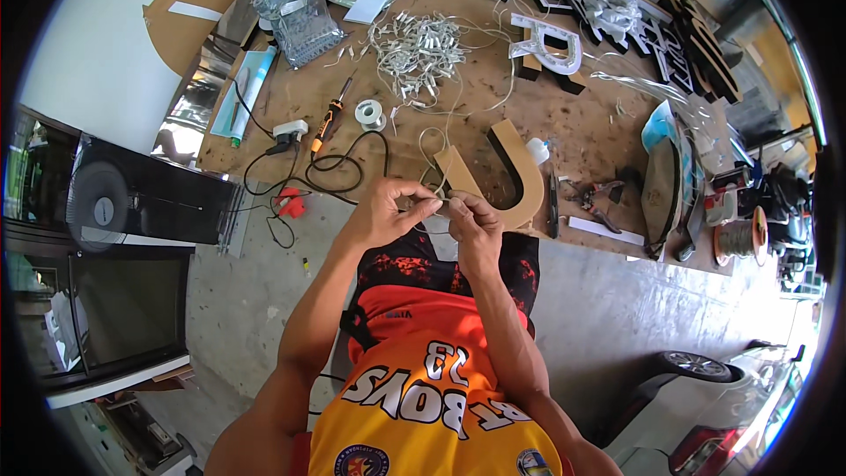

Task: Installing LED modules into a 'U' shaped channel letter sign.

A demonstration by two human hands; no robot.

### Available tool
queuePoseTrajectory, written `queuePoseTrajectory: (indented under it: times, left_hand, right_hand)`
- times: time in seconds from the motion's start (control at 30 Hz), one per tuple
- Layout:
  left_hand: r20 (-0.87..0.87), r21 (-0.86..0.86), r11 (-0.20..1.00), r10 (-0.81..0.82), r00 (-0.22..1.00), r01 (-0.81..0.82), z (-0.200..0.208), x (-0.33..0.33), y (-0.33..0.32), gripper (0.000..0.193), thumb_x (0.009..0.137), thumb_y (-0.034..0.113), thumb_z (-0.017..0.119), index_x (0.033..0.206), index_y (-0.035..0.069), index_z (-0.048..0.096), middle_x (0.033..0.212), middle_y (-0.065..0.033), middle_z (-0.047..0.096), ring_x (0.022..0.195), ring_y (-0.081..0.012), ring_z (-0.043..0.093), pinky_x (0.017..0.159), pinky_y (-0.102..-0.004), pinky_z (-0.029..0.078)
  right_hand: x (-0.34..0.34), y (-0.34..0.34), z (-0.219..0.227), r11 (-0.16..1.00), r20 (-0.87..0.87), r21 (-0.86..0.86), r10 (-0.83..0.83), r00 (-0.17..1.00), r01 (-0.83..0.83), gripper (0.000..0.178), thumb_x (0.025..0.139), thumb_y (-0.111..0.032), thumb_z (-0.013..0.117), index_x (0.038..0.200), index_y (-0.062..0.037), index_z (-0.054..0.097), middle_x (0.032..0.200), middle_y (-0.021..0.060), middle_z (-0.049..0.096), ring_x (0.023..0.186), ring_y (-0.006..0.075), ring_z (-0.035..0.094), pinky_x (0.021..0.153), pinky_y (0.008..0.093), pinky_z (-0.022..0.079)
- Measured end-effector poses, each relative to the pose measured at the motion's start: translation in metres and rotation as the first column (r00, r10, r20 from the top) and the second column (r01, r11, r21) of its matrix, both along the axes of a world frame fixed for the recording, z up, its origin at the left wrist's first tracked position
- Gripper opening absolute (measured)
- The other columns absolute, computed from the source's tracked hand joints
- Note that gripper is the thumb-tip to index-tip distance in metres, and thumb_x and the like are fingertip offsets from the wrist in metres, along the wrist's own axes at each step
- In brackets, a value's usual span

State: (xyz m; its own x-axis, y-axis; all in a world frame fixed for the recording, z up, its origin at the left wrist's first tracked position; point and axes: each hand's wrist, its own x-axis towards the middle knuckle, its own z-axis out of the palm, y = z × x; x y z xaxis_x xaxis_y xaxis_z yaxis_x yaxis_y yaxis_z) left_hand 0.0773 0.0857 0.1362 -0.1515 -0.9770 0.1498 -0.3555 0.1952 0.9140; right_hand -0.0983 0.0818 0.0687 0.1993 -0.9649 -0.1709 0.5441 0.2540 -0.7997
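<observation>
My left hand (396, 209) and my right hand (476, 222) meet at the table's near edge, fingertips pinched close together. Between them is a thin pale wire (443, 202); its end is too small to make out. From there the wire loops up toward a tangled heap of white LED modules (419, 55). Just beyond my right hand lies a tan U-shaped sign letter (529, 181), touching or nearly touching it. A soldering iron (329, 123) with an orange and black handle lies to the left, beside a small spool of solder (370, 114).
The brown wooden table (480, 31) also bears a clear plastic bag (298, 18), a P-shaped letter (548, 46), pliers (592, 194), a small white bottle (536, 152) and a pouch (667, 167). A black cord (339, 163) curls at the left. A fan (99, 203) stands on the floor.
</observation>
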Motion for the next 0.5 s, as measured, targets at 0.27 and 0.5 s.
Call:
queuePoseTrajectory:
  times: [0.27,0.5]
  left_hand:
    - [0.068,-0.076,0.969,0.240,0.968,-0.235,-0.003,-0.003,0.009,0.011,0.085,0.009,0.073,0.080,0.000,0.070,0.069,-0.0067,0.068,0.060,-0.0111,0.059,0.056,-0.0288,0.044]
    - [0.144,-0.231,0.935,0.307,0.941,-0.270,-0.010,0.000,0.008,0.015,0.080,0.010,0.076,0.074,0.001,0.066,0.065,-0.0098,0.064,0.056,-0.0192,0.059,0.054,-0.0321,0.045]
  right_hand:
    - [0.000,0.007,0.011,0.992,-0.088,-0.113,-0.062,0.994,0.052,0.018,0.094,-0.009,0.070,0.108,0.0025,0.072,0.082,-0.0036,0.059,0.065,0.0037,0.047,0.056,0.0197,0.036]
    - [-0.003,0.008,0.019,0.965,-0.299,-0.260,-0.119,0.947,0.039,0.018,0.093,-0.008,0.072,0.105,0.0051,0.072,0.086,0.0003,0.061,0.078,0.0085,0.053,0.071,0.0221,0.043]
